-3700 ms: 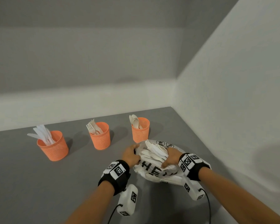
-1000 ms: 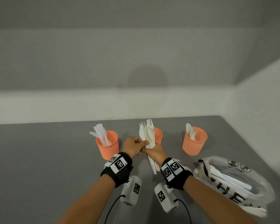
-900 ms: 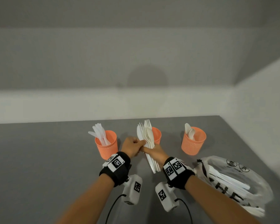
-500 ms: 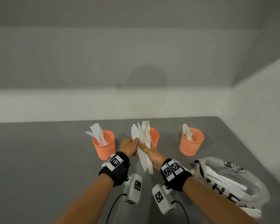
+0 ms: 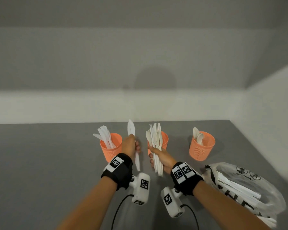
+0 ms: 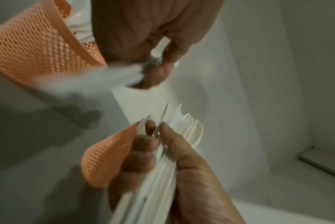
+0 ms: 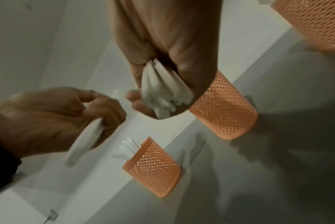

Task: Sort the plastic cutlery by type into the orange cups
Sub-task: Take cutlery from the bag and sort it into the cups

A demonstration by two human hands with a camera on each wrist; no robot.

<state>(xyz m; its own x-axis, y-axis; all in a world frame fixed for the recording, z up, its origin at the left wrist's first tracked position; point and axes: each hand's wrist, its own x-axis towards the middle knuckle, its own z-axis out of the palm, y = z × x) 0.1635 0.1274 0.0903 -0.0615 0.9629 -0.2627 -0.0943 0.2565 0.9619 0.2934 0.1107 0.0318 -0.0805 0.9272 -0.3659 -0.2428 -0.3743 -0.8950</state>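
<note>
Three orange mesh cups stand in a row on the grey table. The left cup (image 5: 111, 147) holds knives, the right cup (image 5: 202, 146) holds spoons, and the middle cup (image 5: 165, 141) is half hidden behind the bundle. My right hand (image 5: 154, 156) grips a bundle of mixed white cutlery (image 5: 155, 143) upright in front of the middle cup. My left hand (image 5: 134, 145) pinches a single white knife (image 5: 131, 130), blade up, between the left and middle cups. In the right wrist view the bundle (image 7: 162, 91) fans out of my fist, and the knife (image 7: 86, 141) is blurred.
A white plastic bag (image 5: 239, 188) with more cutlery lies on the table at the right, near the side wall. A white ledge and grey wall run behind the cups. Bare grey table (image 5: 40, 163) stretches to the left.
My right hand has brought a bundle of cutlery from the bag to the middle cup. My left hand has drawn one knife out of it and moved left; the hands are now apart.
</note>
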